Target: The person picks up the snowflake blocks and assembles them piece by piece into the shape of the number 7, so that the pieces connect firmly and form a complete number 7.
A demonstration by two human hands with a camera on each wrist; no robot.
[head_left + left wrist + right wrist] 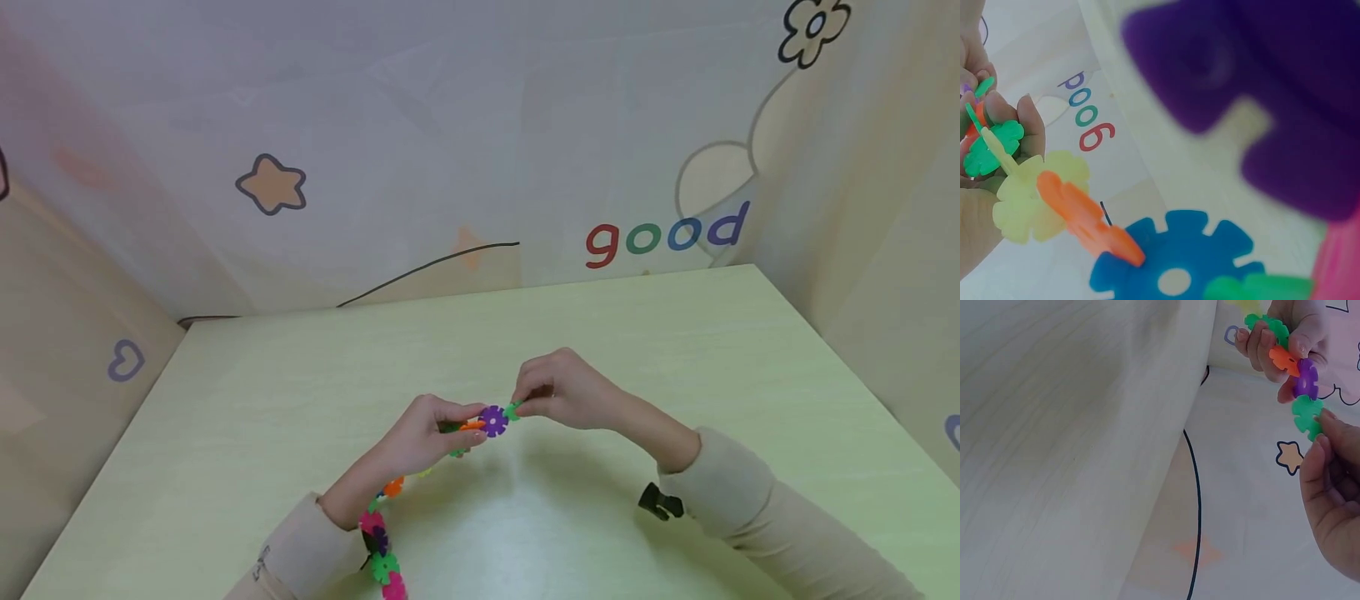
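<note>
My left hand [423, 433] pinches an orange notched disc [1284, 360] near the end of a chain of interlocked plastic snowflake discs. A purple disc [493, 421] joins that orange one, and a green disc [1307, 416] sits at the purple disc's far side. Between thumb and fingertips my right hand [573, 390] pinches this green disc. From the left hand the chain hangs toward the near edge, with yellow [1041, 197], orange, blue [1179, 250], green and pink [393, 586] discs. Part of the chain is hidden behind the left hand and wrist.
Both hands are above a pale wooden table [315, 367]. A patterned cloth backdrop [420, 150] stands behind and at both sides. A black clip-like piece [661, 502] is at the right sleeve [720, 483].
</note>
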